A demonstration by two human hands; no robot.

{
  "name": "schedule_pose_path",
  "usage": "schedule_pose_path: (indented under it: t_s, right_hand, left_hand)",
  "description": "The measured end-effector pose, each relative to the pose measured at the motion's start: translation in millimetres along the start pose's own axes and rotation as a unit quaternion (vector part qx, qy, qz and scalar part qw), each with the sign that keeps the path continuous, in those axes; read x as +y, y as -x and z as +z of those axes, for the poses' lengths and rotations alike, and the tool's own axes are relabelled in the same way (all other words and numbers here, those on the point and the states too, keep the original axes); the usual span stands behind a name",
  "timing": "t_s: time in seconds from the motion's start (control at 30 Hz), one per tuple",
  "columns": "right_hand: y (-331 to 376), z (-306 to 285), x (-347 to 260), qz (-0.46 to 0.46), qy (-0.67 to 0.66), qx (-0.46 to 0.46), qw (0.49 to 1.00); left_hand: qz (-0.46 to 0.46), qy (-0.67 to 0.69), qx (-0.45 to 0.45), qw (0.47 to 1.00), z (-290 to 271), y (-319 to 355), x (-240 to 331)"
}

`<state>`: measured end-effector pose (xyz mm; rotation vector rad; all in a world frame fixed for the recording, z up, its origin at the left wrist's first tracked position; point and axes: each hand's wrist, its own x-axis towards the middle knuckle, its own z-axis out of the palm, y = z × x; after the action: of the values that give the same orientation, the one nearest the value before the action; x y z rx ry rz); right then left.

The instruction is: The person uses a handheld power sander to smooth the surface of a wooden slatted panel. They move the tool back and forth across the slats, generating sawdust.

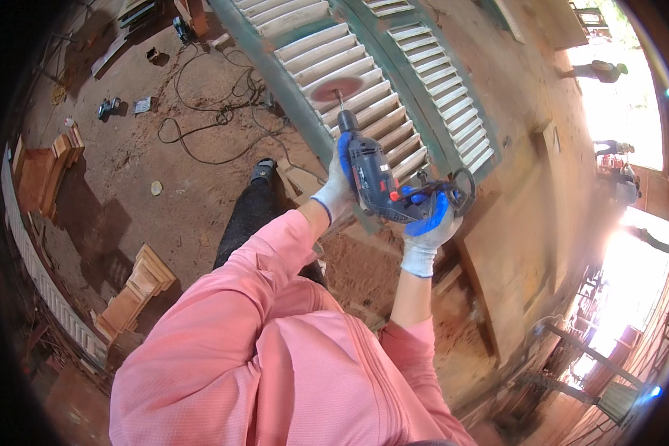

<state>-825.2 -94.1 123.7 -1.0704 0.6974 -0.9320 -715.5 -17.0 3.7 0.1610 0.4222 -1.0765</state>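
Observation:
A dark blue power drill [369,169] is held out before me, pointing away over a louvred wooden shutter. My left hand [337,184], in a white glove with blue coating, is closed around the front of its body from the left. My right hand [434,221], gloved alike, grips the rear handle; a cord loop hangs beside it. In the chuck sits a reddish round sanding disc [336,89], blurred, over the slats. The shutter's green frame [383,46] surrounds pale slats [442,85], some whitish and some browner near the drill.
Dark cables [223,115] coil on the dirt floor to the left, near a small power tool [108,108]. Stacked wooden pieces [137,286] lie at the left. Wooden boards [554,201] stand at the right. Several people, one of them [608,71] at the far right, are in the background.

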Motion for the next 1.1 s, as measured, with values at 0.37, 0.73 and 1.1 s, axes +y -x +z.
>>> schedule_pose_path:
  t_s: [0.37,0.73,1.1]
  right_hand:
    - [-4,23,-26,0.001,0.101,0.005,0.995]
    - [-63,20,-1,-0.073,0.097,-0.015,0.992]
    - [-79,21,-25,-0.064,0.112,-0.036,0.991]
  left_hand:
    - [-0.007,0.053,0.025,0.998,21,16,-4]
    - [0.0,0.059,-0.015,0.998,12,-56,-6]
    - [-0.029,0.103,-0.072,0.992,27,-88,-23]
